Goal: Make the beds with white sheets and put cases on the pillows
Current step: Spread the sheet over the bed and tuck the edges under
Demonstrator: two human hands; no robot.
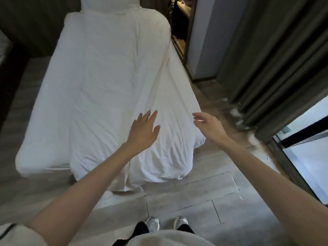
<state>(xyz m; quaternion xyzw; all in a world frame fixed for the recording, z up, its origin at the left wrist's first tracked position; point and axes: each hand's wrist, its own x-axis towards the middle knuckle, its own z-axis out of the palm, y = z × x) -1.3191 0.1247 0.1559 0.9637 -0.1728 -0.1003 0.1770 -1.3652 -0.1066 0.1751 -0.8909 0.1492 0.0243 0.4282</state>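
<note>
A narrow bed [42, 110] runs away from me, covered by a white mattress sheet. A wrinkled white duvet [110, 77] lies along it, skewed to the right, and hangs over the foot end down to the floor. A white pillow [106, 4] stands at the head. My left hand [143, 130] hovers flat with straight fingers over the duvet near the foot. My right hand [207, 125] is held over the duvet's right edge, fingers relaxed and slightly bent, holding nothing.
Dark grey curtains [276, 68] hang at the right, beside a glass door [305, 157]. A dark wall panel and doorway [193, 38] stand right of the bed. Grey wood-pattern floor [195, 201] lies under my feet, and a narrow aisle [21, 96] runs left of the bed.
</note>
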